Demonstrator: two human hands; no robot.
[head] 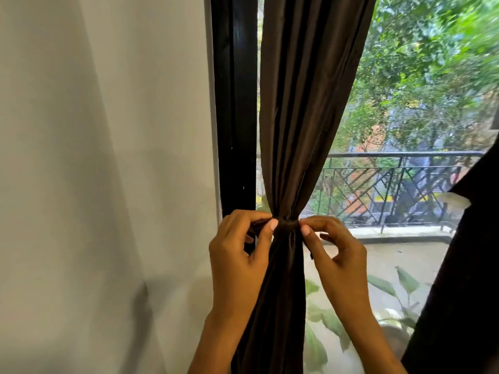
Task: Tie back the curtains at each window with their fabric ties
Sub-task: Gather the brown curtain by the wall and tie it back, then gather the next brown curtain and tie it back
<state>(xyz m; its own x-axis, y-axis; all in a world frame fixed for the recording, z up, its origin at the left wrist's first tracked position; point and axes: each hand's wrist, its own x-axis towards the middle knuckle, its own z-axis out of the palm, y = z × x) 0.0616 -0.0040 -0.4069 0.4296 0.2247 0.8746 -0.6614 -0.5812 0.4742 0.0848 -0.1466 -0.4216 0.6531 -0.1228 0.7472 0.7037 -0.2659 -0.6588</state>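
A dark brown curtain (302,103) hangs in front of the window, gathered into a narrow waist at mid height. A matching fabric tie (287,225) wraps round that waist. My left hand (237,255) pinches the tie's left end between thumb and forefinger, right beside the gathered fabric. On the other side, my right hand (337,249) pinches the tie's right end, and a short dark tail hangs below its thumb. Below the tie the curtain falls straight down between my forearms.
A black window frame (237,103) stands just left of the curtain, next to a plain pale wall (108,157). A second dark curtain (464,265) fills the right edge. Outside are a metal balcony railing (391,190), trees and leafy plants.
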